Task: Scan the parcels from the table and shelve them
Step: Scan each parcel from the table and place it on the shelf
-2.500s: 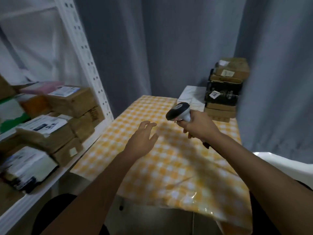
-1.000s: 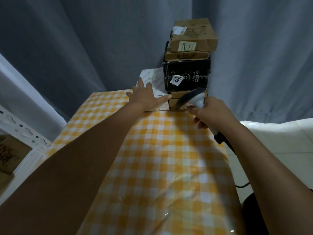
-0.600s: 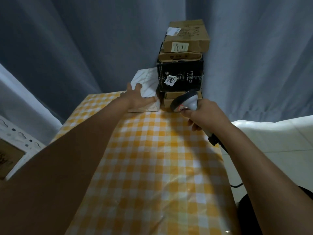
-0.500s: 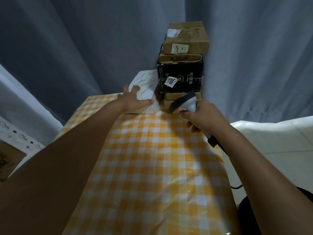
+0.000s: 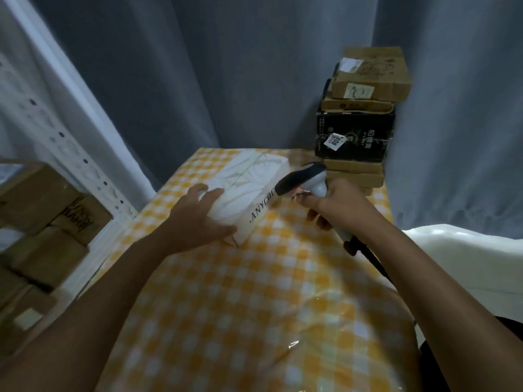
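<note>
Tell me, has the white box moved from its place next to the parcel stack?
Yes. The white box, held by the left hand, has come away from the parcel stack, leftward and nearer the person.

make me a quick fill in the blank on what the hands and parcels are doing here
1. The left hand grips the ____ box.
2. The right hand holds a handheld ____.
3. In the stack of parcels, the black box carries a tag reading ____.
4. The tablecloth is checked white and ____.

Missing words: white; scanner; 108; yellow
</note>
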`<state>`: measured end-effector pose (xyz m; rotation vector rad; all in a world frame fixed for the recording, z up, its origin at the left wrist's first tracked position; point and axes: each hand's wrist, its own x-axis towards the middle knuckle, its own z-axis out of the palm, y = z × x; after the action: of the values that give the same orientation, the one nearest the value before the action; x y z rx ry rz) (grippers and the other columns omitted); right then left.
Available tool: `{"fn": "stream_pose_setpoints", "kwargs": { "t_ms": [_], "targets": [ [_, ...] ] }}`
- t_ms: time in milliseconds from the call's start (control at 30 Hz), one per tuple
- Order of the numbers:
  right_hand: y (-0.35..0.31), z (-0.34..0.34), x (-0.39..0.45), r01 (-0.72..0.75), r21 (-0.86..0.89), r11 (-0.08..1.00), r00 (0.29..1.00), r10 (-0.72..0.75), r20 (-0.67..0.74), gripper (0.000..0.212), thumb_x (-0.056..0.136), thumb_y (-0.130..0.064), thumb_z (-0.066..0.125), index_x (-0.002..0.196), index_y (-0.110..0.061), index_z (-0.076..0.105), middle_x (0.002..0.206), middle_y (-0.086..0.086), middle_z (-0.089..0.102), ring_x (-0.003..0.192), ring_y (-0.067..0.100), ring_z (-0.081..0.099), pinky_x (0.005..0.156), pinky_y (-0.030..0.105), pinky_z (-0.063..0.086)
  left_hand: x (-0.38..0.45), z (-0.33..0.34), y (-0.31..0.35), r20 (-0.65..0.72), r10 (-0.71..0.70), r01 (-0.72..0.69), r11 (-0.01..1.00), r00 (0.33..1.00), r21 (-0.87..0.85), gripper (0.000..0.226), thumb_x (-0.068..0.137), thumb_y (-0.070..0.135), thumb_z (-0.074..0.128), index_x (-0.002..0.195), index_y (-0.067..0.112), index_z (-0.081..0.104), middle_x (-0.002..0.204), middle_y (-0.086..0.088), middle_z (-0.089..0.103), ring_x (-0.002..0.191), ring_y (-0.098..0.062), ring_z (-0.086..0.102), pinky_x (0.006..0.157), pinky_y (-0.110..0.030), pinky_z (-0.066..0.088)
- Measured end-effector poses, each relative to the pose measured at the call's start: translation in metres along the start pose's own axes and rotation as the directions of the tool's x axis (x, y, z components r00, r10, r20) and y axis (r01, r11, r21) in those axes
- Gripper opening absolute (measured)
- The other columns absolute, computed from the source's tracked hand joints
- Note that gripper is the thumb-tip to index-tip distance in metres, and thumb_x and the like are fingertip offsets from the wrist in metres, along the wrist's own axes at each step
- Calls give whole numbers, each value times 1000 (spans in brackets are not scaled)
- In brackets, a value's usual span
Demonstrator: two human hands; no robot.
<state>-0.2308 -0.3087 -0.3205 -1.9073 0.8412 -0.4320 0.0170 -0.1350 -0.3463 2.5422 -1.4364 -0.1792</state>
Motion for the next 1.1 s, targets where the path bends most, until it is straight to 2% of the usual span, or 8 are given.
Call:
{"fn": "stream_pose_setpoints", "kwargs": {
  "t_ms": [267,467,567,667,767,900,967,1100],
  "targets": [
    [-43,22,-17,110,-50,993,987,-104,119,28,93,-34,66,94,-7,70,71,6,74,51,17,64,54,29,53,-107,-7,-7,189,-171,150,981,967,121,149,29,113,8,159,40,-2,169,2,-9,155,-28,3,123,-46,12],
    [-69,29,-41,137,-69,988,983,-128,131,22,93,-29,67,100,-8,68,71,5,74,49,16,65,52,26,51,-91,23,7,13,-238,231,955,971,186,138,41,104,14,161,36,5,169,-9,3,149,-44,17,119,-58,22],
    [-81,24,-56,147,-37,989,982,-141,128,22,93,-26,66,103,-6,68,71,7,73,49,18,64,52,28,52,-91,13,7,36,-270,270,963,962,10,121,56,95,47,159,39,16,166,-4,12,148,-37,21,119,-53,25],
    [-93,17,-68,167,-6,986,981,-166,102,21,93,-24,66,103,-6,67,69,6,73,47,15,64,51,27,53,-102,-17,-3,143,-266,302,858,953,-415,105,68,83,66,155,40,26,158,1,29,133,-24,45,106,-42,45],
    [-105,15,-76,153,47,987,982,-157,102,21,94,-26,67,103,-6,68,67,5,72,46,14,62,46,23,50,-125,-36,-12,239,-222,324,723,945,-609,61,95,56,59,149,45,35,146,10,39,121,-14,51,89,-33,45],
    [-118,23,-80,107,135,985,978,-128,161,20,95,-21,66,106,-4,67,69,10,68,42,13,58,42,20,46,-136,-41,-26,258,-315,396,541,913,-742,46,98,63,46,141,48,40,145,10,48,128,-22,48,111,-53,36],
    [-122,28,-81,105,144,984,972,-132,192,16,96,-21,65,104,-7,66,72,11,68,42,12,58,43,19,47,-128,-43,-32,153,-395,350,494,906,-796,39,104,52,39,142,44,42,143,5,53,125,-24,52,108,-49,39],
    [-126,33,-78,108,114,988,970,-130,206,9,95,-22,66,93,-14,64,72,10,70,43,12,60,43,19,49,-111,-53,-44,-150,-418,253,757,896,-603,42,108,21,32,144,35,50,147,-3,53,113,-22,54,96,-38,46]
  ]
}}
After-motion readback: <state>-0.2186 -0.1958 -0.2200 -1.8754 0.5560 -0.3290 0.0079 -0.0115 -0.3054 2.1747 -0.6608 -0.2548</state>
